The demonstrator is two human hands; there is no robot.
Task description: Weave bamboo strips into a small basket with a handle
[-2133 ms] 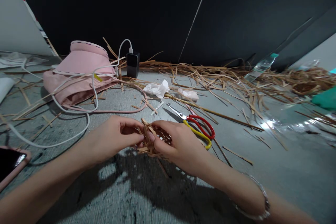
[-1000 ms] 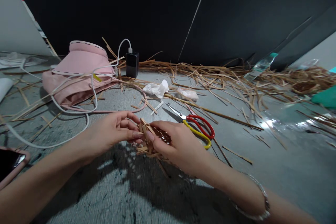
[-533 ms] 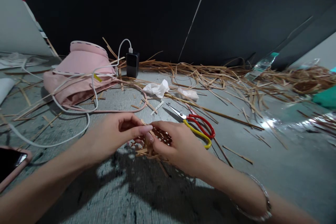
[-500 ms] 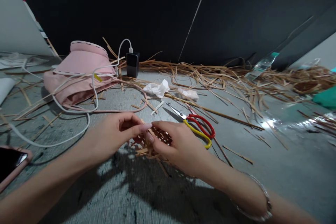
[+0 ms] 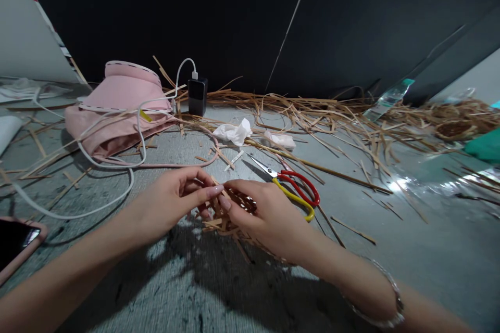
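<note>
A small woven piece of brown strips, basket-like with loose strip ends sticking out, is held low over the grey surface. My left hand pinches a strip at its upper edge between thumb and fingers. My right hand wraps round the right side of the weave, its thumb close to the left thumb. Much of the woven piece is hidden behind my right hand. Just beyond that hand lie scissors with one red and one yellow handle, blades pointing up and left.
A pink visor hat and white cable lie at left, by a black power bank. A phone is at the left edge. Crumpled tissue, loose brown strips and a plastic bottle lie along the dark wall.
Both hands stay almost in place on the woven piece. The left thumb has shifted slightly left, and the two thumb tips are a little further apart.
</note>
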